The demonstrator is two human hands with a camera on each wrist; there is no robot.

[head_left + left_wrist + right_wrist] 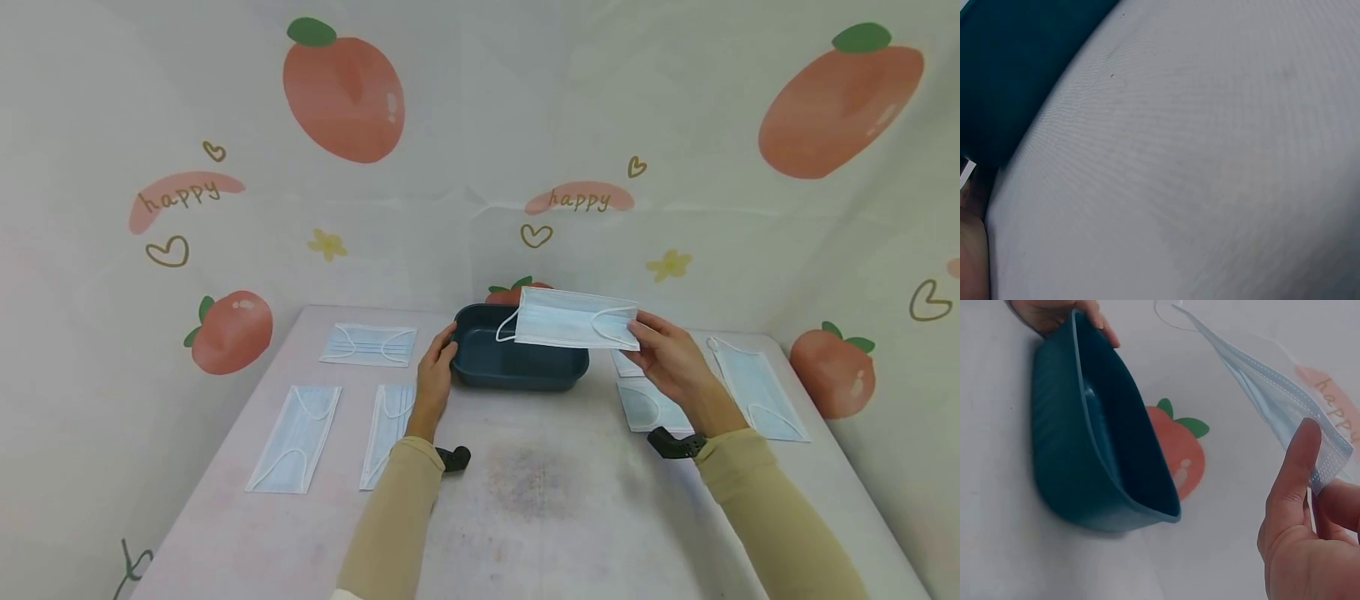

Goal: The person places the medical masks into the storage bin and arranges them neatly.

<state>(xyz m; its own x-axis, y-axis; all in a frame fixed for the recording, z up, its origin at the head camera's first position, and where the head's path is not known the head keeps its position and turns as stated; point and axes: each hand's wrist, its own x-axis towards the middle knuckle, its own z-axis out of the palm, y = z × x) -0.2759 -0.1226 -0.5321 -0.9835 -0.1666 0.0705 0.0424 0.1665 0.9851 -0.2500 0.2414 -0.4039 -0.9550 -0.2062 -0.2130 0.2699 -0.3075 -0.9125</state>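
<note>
Head view: right hand [671,360] pinched a pale blue pleated face mask [576,319] above the dark teal plastic tub [517,360]; left hand [435,379] gripped the tub's left rim

Three light blue face masks lie on the left of the pale tabletop [555,517]: one flat near the back [369,344], two lengthwise side by side nearer the front [295,437] [386,433]. On the right lie what look like three more, one long [757,388], two partly hidden [648,407] [624,363]. A peach-printed backdrop [343,92] rises behind.
</note>
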